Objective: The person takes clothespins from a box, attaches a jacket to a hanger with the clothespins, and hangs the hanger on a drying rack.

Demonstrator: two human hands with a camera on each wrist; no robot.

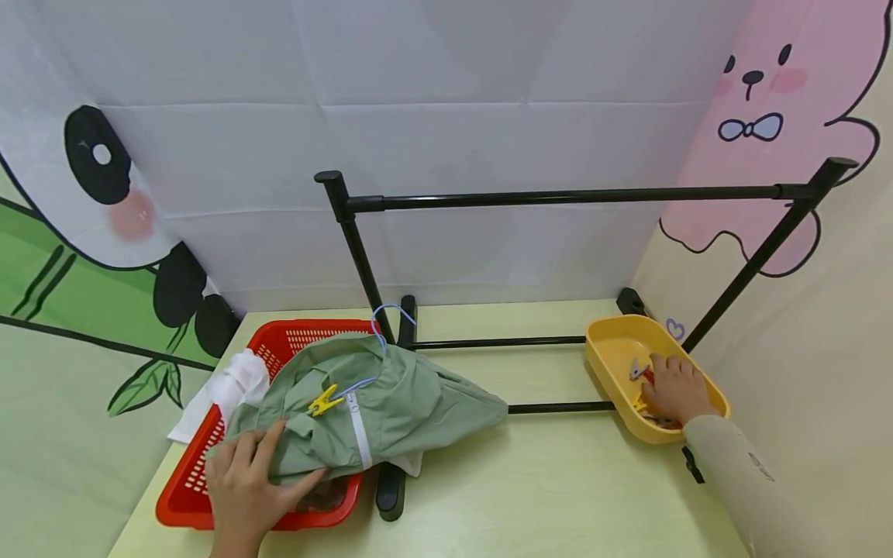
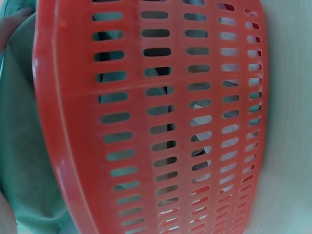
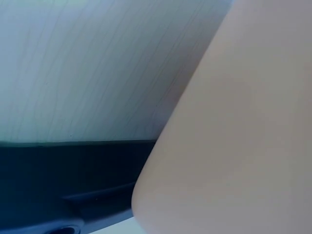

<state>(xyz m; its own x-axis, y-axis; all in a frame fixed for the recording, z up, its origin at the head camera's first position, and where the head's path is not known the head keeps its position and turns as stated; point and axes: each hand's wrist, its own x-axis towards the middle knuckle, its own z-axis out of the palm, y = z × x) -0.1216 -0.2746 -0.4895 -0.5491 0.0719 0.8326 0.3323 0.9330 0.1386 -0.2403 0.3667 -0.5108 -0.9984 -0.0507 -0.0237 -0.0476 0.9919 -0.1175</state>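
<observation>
Green zippered garment (image 1: 425, 395) lies lengthwise left-to-right, tapered end rightward. Left hand (image 1: 240, 480) rests on it, fingers apart; right hand (image 1: 677, 389): grip cannot be determined.

No legible text or numbers in any view, small dark marking (image 1: 760, 466) on the right sleeve (image 1: 749, 484), unreadable
</observation>
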